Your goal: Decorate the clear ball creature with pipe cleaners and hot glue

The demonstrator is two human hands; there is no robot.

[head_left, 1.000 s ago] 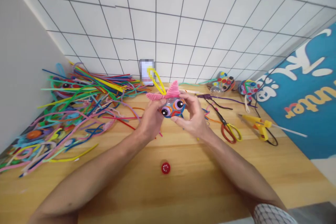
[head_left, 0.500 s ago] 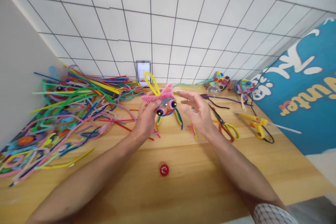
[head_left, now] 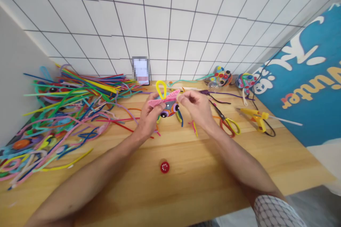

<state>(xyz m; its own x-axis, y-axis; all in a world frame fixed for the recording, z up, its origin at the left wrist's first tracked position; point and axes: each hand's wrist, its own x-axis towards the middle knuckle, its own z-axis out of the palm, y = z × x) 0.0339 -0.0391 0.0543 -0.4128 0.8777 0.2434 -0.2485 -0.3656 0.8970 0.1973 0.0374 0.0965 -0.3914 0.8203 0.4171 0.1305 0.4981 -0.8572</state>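
The left hand grips the googly-eyed craft figure above the bench; the right hand, just right of it, pinches its pink pipe cleaner.

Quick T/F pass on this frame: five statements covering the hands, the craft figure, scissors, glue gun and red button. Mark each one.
1. The left hand holds the googly-eyed craft figure. True.
2. The scissors lie left of the left hand. False: they lie on the table, to the right of the right hand.
3. The red button lies on the table, apart from both hands. True.
4. The right hand grips the glue gun. False: the glue gun lies on the table; the right hand pinches the figure's pink pipe cleaner.
5. The pipe cleaner pile covers the table's left side. True.
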